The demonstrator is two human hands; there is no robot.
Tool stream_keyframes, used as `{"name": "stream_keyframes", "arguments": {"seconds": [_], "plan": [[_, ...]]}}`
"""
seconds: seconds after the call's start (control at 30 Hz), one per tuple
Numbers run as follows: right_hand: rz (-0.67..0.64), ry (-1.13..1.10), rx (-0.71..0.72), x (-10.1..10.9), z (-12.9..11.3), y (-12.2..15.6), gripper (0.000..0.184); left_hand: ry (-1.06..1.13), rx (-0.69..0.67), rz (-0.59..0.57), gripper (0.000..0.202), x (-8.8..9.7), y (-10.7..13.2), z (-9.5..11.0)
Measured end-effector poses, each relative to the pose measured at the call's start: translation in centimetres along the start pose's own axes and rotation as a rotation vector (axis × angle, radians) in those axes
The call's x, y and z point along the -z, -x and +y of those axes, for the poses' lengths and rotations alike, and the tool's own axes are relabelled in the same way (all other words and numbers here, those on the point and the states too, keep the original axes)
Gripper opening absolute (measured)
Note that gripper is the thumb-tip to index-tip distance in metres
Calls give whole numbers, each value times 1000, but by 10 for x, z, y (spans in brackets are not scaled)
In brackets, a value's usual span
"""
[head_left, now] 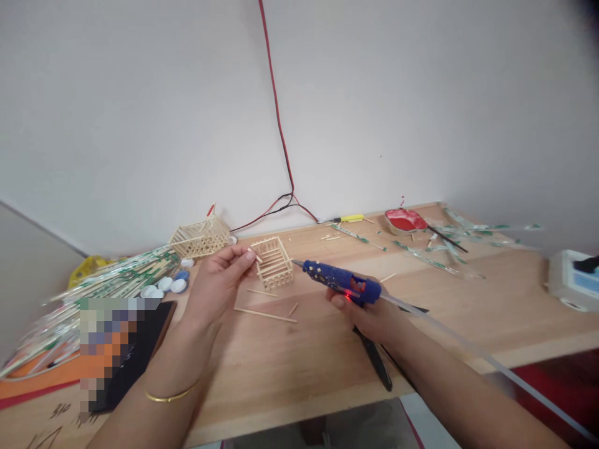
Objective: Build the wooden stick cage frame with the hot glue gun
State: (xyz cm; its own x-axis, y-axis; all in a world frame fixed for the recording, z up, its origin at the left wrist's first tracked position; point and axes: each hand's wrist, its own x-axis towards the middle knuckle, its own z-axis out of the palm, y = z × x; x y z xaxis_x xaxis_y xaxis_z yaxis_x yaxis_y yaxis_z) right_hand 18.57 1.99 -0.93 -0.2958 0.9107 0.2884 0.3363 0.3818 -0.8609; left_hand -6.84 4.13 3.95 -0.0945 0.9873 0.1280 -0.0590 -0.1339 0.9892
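My left hand (218, 280) is closed, pinching a short wooden stick (256, 254) between thumb and fingers at the left rim of a small slatted wooden frame (275, 274). Whether the stick touches the frame I cannot tell. A blue hot glue gun (339, 278) is gripped in my right hand (367, 317), its nozzle pointing left by the frame's right rim. A red light glows on the gun, and a long translucent glue stick (486, 358) trails from its back. Loose wooden sticks (266, 315) lie on the table in front of the frame.
A larger slatted wooden basket (201, 236) stands at the back left, by packaged sticks (126, 277) and small paint pots (165, 285). A red-stained dish (405, 221) and torn wrappers (449, 246) are back right. Black scissors (374, 358) lie below my right hand.
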Motion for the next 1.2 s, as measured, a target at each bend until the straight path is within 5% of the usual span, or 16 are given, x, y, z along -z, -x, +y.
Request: {"name": "stream_keyframes", "arguments": {"seconds": [0.13, 0.47, 1.2], "plan": [[-9, -83, 143, -5, -5, 4, 22, 212, 126, -76, 16, -17, 14, 7], [8, -32, 191, -6, -13, 7, 28, 455, 303, -144, 11, -30, 22, 5], [-19, 60, 157, -9, -6, 6, 34, 509, 356, -185, 13, -33, 25, 3]]}}
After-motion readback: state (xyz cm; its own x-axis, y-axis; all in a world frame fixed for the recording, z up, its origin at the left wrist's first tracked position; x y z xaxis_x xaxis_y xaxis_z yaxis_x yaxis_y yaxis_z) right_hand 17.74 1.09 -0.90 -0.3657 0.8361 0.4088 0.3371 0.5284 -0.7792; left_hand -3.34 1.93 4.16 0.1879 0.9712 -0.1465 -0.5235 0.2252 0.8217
